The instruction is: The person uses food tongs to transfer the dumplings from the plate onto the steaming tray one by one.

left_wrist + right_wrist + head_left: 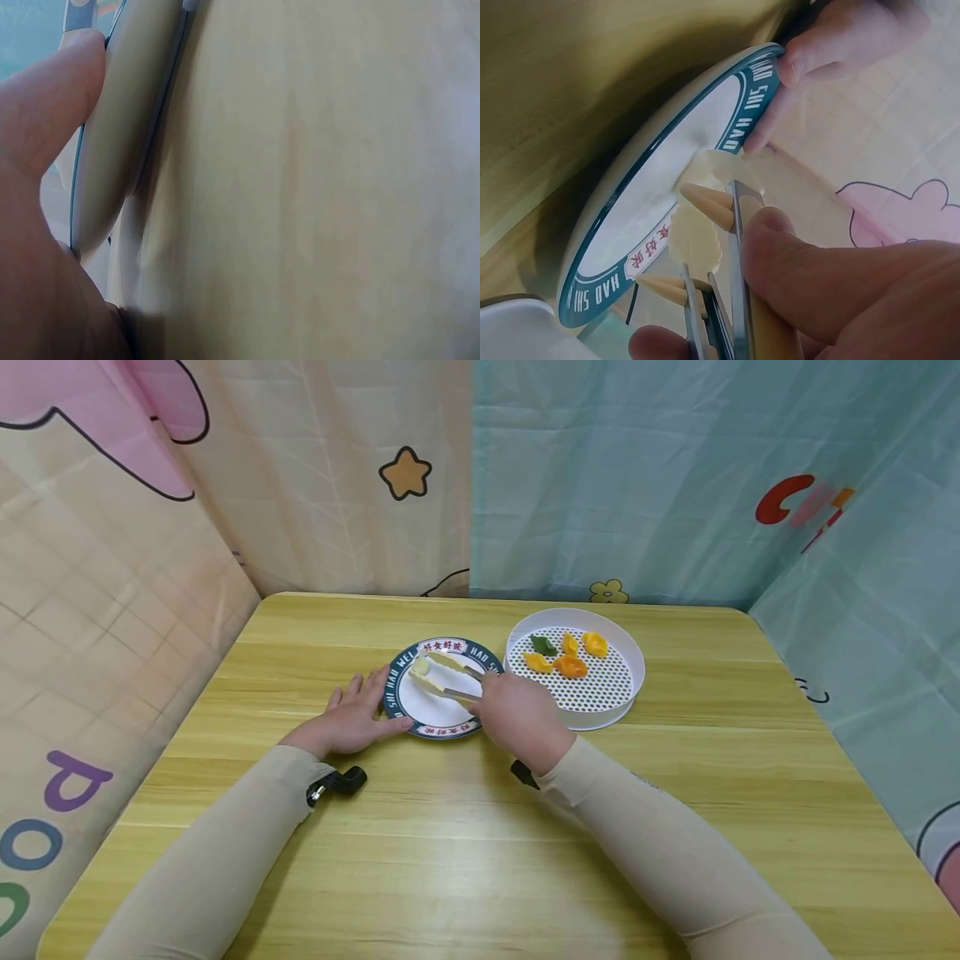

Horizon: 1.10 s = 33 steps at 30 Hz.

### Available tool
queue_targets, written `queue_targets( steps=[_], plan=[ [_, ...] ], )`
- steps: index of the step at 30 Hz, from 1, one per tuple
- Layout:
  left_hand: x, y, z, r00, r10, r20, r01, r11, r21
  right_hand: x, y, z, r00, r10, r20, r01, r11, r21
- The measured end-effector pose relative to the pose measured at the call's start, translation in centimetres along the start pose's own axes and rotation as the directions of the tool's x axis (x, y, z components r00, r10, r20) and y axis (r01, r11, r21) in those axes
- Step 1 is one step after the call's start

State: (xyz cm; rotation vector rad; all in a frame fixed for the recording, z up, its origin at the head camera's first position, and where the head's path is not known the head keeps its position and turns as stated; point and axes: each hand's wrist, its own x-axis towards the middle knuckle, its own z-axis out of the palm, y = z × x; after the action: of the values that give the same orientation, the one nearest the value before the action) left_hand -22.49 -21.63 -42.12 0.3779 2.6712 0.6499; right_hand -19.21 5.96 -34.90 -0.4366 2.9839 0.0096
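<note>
My right hand (522, 717) grips a pair of tongs (739, 247) with metal arms and cream, scalloped heads. In the head view the heads stand apart over the left part of a round white plate (442, 706) with a dark teal, lettered rim. A small pale piece (422, 667) shows at the heads' ends; its kind is unclear. My left hand (352, 717) lies at the plate's left edge, fingers extended. Its thumb (56, 94) touches the rim in the left wrist view.
Right of the plate stands a round white steamer tray (637, 681) with a perforated base. In it lie several dumpling-shaped pieces: a green one (543, 646), yellow ones (596, 644) and an orange one (571, 667). Both stand on a wood-grain table (450, 860), with printed curtains (600, 485) behind.
</note>
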Motion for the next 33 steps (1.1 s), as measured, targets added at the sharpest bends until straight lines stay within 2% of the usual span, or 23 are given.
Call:
queue_targets(
  steps=[6,16,23,26,28,33],
  plan=[
    [0.1,0.0,0.1,1.000,-0.004,-0.003,0.004,1.000,0.005,0.3,-0.2,0.0,1.000,-0.021,-0.010,0.021,0.999,-0.028],
    [0.1,0.0,0.1,1.000,-0.008,0.002,0.008,1.000,0.006,0.6,-0.2,-0.1,1.000,-0.007,0.028,0.009,0.997,-0.079],
    [0.0,0.0,0.1,1.000,-0.006,0.002,0.006,1.000,-0.002,-0.2,0.5,-0.2,1.000,-0.025,0.012,0.026,0.995,-0.096],
    [0.0,0.0,0.1,1.000,-0.005,0.002,0.005,1.000,-0.006,-1.1,1.5,-0.9,0.999,-0.030,-0.014,0.029,0.997,-0.073],
    [0.0,0.0,0.1,1.000,-0.004,0.002,0.004,1.000,-0.009,-1.9,2.7,-1.5,0.999,-0.020,-0.030,0.019,1.000,-0.023],
    [0.0,0.1,0.0,1.000,-0.007,0.006,0.007,1.000,-0.010,-3.6,7.4,-2.8,0.997,-0.022,-0.069,0.028,0.995,0.091]
  ],
)
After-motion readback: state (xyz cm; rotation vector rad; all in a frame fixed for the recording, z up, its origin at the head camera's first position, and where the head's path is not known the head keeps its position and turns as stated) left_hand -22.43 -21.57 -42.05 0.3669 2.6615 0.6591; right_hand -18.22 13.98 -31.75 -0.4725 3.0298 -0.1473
